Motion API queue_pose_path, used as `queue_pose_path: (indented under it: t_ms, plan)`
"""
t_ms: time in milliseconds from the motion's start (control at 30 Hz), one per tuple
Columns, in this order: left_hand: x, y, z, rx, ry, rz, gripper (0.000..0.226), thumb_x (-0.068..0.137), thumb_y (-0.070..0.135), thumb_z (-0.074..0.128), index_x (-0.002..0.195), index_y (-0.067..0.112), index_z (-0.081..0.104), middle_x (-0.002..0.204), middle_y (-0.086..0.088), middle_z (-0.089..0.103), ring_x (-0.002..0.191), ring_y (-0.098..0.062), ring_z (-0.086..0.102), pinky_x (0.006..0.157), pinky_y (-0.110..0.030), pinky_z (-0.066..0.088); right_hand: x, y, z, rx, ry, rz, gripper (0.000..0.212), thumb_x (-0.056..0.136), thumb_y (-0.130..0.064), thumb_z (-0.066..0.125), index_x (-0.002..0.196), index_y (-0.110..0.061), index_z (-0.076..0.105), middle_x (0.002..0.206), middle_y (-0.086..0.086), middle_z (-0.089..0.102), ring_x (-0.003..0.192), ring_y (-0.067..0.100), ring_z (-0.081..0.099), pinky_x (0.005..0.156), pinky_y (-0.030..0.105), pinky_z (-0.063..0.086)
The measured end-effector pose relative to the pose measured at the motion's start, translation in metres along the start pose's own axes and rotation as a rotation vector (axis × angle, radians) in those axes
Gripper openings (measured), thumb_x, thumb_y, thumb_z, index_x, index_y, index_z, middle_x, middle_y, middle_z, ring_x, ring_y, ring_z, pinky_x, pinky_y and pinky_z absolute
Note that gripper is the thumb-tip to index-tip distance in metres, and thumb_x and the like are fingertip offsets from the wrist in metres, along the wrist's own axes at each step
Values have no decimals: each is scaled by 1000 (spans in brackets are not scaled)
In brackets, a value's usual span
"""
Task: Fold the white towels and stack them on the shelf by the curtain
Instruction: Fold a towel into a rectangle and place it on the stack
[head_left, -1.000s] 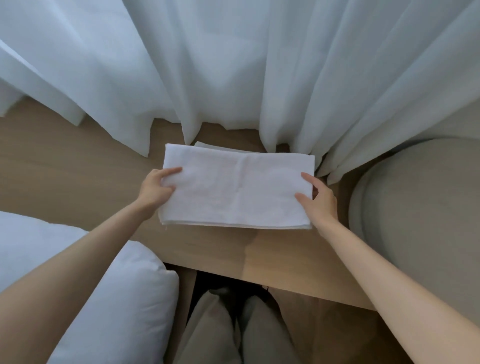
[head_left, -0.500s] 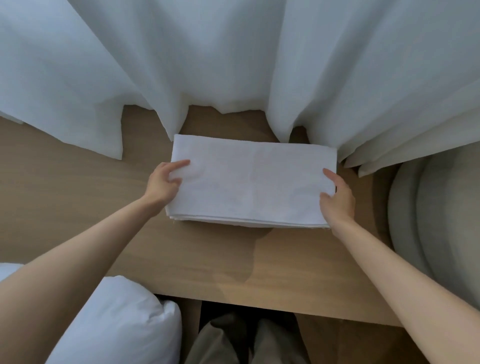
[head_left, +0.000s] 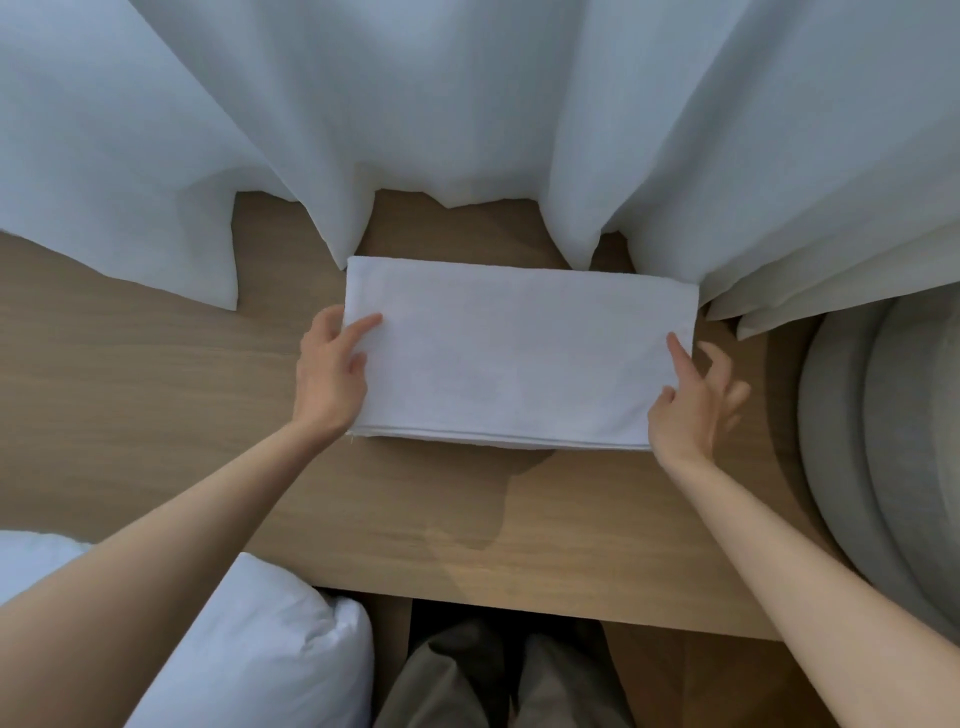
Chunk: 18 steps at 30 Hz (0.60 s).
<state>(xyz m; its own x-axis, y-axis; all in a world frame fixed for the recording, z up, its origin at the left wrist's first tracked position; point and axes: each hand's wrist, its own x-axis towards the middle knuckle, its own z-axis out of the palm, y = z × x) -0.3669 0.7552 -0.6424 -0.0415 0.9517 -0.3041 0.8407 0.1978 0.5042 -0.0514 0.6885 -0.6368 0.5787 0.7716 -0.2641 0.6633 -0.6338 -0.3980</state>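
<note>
A pale wooden shelf (head_left: 156, 415) with a fine straight grain fills the middle of the view from above. A sheer white curtain (head_left: 467, 104) hangs in soft, deep folds along its far side, the hems resting on the wood.

A folded white towel (head_left: 519, 358) lies flat on the shelf, a neat rectangle with a slightly nubbly surface. Several thin layers show along its near edge, and its far edge touches the curtain hems.

The left hand (head_left: 327, 379) clasps the towel's left edge, one digit laid flat on top and the rest curled down over the side. Whether any of them reach underneath is hidden.

The right hand (head_left: 691, 405) is at the right edge, loosely spread. Its forefinger (head_left: 678, 353) rests straight on the top surface, the thumb touches near the front corner, and the other fingers are lifted clear, off to the side.

A plump white pillow (head_left: 260, 649) sits at lower left. A rounded grey upholstered seat (head_left: 883, 441) curves along the right. Grey trousers (head_left: 441, 675) show at the bottom.
</note>
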Motion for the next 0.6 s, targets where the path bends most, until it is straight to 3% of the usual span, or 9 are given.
queue_pose_path:
  t_ms: [67,167,267,367,500,600]
  plan:
    - [-8,14,5,143,88,69,52,90,-3,50,138,19,48,152,-10,26,138,-31,26,106,-44,30,-6,-10,0,-144,53,-75,62,89,8,50,141,-24,43,156,3,17,128,31,26,101,28,21]
    - [-14,44,27,207,17,258,56,95,5,47,147,19,33,158,-7,13,146,-27,8,115,-46,16,-13,-29,9,-261,-36,-328,60,92,-1,51,147,-17,34,160,3,9,143,29,12,116,40,9]
    - [-10,69,61,308,-92,380,55,101,20,33,152,24,11,160,-1,-4,147,-22,-10,118,-44,-6,-12,-50,34,-360,-177,-516,60,99,-19,41,153,-19,13,161,0,-5,148,22,-7,119,46,-5]
    - [6,72,89,479,-110,401,56,101,38,22,151,29,-2,159,0,-12,145,-24,-16,115,-53,-11,2,-59,63,-457,-241,-553,60,102,-37,26,152,-25,-4,160,-1,-14,146,22,-17,117,51,-9]
    - [31,33,85,590,-43,407,62,90,67,17,147,48,1,159,7,-10,142,-41,-17,105,-68,-12,32,-28,68,-559,-222,-657,58,98,-54,11,150,-38,-7,160,-5,-14,146,23,-16,115,55,-12]
    - [37,5,70,609,-9,418,66,86,72,19,147,49,11,160,2,-7,140,-48,-13,106,-71,-7,46,0,55,-549,-164,-640,60,97,-59,9,152,-37,1,161,-4,-6,147,22,-12,118,48,-9]
